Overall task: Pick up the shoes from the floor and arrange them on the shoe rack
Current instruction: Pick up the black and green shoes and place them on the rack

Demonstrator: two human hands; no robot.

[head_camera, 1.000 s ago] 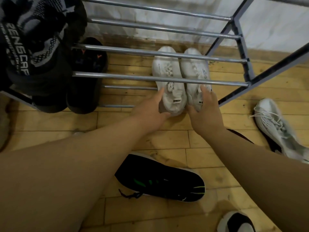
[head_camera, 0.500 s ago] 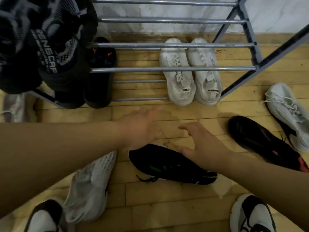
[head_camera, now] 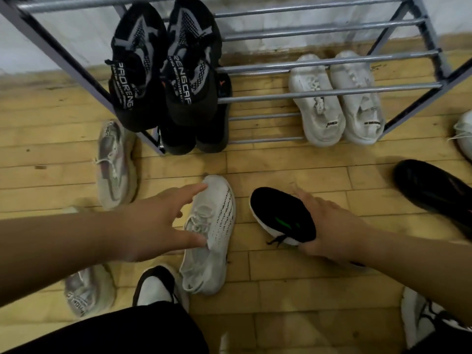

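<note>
Far left, a grey shoe lies on the wood floor, toe toward the rack, blurred. A second grey shoe lies near the bottom left, partly under the left forearm. The left hand is spread wide, index finger over the toe of a white knit shoe and thumb at its lace area; cannot tell if it really touches. That shoe lies flat on the floor, toe up-frame. Just beside its heel is a black-and-white shoe, part hidden by a dark trouser leg. Above, a black pair with white lettering sits on an upper tier of the rack, side by side, heels toward the camera. A dark pair sits below it on the bottom tier. Further right on the bottom tier is a white pair, side by side and touching, heels outward. In front of it, the right hand grips a green-marked shoe by the heel end, fingers over the top and thumb under, toe pointing up-left. The shoe is tilted with its white sole edge showing; cannot tell if it is off the floor. To the right a black shoe lies on the floor. A white shoe is cut off by the right edge. A white-and-black shoe sits at the bottom right under the right forearm.
</note>
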